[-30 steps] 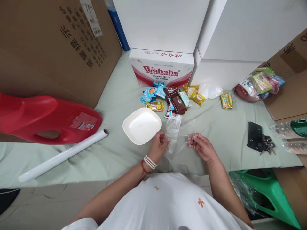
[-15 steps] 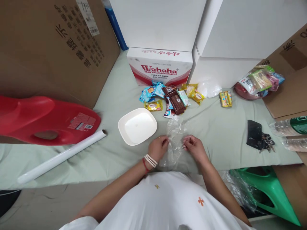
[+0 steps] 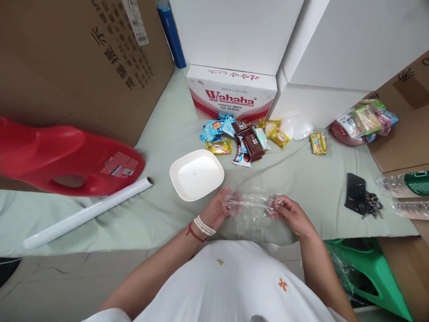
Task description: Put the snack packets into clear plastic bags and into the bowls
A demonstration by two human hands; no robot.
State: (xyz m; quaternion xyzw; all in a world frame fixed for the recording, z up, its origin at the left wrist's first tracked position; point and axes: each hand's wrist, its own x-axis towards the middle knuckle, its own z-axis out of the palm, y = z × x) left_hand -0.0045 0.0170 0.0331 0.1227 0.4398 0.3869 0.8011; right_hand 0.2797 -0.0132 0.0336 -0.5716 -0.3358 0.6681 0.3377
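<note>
Here the left hand (image 3: 216, 209) and the right hand (image 3: 291, 213) each pinch one end of a clear plastic bag (image 3: 253, 210), stretched flat between them just above the pale green sheet (image 3: 161, 214). The grip of each hand is clenched on the bag's upper edge, the left at its left end, the right at its right end, and the rest of the film hangs toward the person. Just far-left of the left hand sits a white square dish (image 3: 196, 174). Farther off lies a heap of snack packets (image 3: 243, 136) before a Wahaha box (image 3: 231, 93).
</note>
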